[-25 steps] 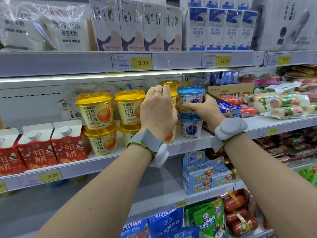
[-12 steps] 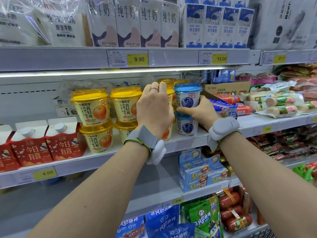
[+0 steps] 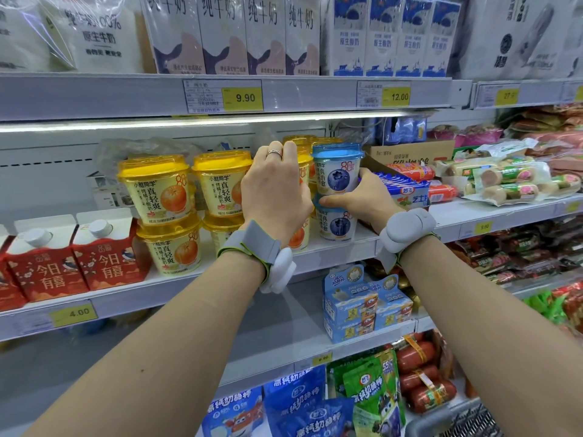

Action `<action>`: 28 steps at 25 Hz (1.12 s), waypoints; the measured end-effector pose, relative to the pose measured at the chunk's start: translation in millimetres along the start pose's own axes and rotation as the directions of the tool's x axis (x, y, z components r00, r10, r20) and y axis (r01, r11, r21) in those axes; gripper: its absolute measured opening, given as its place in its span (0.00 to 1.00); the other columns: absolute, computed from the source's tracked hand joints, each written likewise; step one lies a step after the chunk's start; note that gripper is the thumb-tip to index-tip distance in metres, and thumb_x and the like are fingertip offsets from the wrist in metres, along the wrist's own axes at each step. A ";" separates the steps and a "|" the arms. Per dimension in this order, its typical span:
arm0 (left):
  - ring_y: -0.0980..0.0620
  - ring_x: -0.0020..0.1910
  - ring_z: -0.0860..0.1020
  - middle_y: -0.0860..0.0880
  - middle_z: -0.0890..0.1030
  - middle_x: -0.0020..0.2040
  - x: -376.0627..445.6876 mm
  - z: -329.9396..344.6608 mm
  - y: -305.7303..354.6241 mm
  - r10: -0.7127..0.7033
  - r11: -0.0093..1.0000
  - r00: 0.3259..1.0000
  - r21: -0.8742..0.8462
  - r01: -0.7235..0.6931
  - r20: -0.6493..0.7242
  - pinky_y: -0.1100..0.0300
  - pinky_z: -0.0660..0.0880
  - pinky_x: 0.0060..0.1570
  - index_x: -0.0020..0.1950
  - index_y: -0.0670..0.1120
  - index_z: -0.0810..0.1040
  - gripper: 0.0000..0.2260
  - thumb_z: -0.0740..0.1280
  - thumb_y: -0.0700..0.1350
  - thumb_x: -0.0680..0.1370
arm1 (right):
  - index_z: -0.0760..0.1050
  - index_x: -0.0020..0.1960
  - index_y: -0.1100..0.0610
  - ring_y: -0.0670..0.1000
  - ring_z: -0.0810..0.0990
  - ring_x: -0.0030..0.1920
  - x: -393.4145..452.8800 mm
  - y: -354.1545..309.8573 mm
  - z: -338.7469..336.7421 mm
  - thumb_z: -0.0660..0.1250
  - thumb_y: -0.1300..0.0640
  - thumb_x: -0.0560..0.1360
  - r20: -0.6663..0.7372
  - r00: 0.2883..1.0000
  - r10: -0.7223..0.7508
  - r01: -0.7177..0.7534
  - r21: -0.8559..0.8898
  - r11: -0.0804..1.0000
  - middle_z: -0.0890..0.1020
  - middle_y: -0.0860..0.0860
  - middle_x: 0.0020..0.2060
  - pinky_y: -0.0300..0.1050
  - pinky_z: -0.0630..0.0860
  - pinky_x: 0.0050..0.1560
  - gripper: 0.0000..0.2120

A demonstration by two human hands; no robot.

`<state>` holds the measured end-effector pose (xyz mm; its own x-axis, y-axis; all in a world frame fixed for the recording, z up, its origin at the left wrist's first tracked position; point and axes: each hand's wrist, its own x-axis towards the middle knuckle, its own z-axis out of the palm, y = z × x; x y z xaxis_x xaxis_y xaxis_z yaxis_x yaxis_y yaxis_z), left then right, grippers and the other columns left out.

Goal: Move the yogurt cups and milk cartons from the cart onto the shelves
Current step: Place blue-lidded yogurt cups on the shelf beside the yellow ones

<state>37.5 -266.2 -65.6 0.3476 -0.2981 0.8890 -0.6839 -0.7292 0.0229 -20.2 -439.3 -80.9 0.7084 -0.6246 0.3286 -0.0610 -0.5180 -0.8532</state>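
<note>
Head view, left to right: red milk cartons point(image 3: 79, 263) stand at the middle shelf point(image 3: 473, 227) edge, then orange yogurt cups point(image 3: 157, 190) stacked two high. The left hand point(image 3: 274, 187) covers one orange stack, fingers curled; whether it grips, I cannot tell. The right hand point(image 3: 362, 200) clasps the upper blueberry yogurt cup point(image 3: 336, 168), which sits on another, a cardboard box point(image 3: 410, 156) of snacks just beside.

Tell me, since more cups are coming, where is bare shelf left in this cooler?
Bare shelf left of the pale blue boxes, one level below. The yogurt level is packed: red cartons, orange cups, blue cups, sausages.
</note>
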 end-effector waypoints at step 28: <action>0.47 0.53 0.78 0.47 0.81 0.52 -0.9 -2.0 3.5 -0.022 1.000 1.000 0.006 0.022 -0.008 0.57 0.79 0.42 0.59 0.45 0.76 0.18 0.73 0.50 0.72 | 0.67 0.69 0.57 0.44 0.79 0.51 -4.8 -1.5 -8.6 0.79 0.58 0.70 0.109 0.991 -0.071 0.049 0.193 0.980 0.80 0.49 0.56 0.37 0.76 0.47 0.33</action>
<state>33.5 -267.2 -65.4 0.3577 -0.2769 0.8918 -0.6724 -0.7391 0.0402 -29.6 -440.6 -77.6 0.7835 -0.5185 0.3425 0.1109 -0.4256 -0.8981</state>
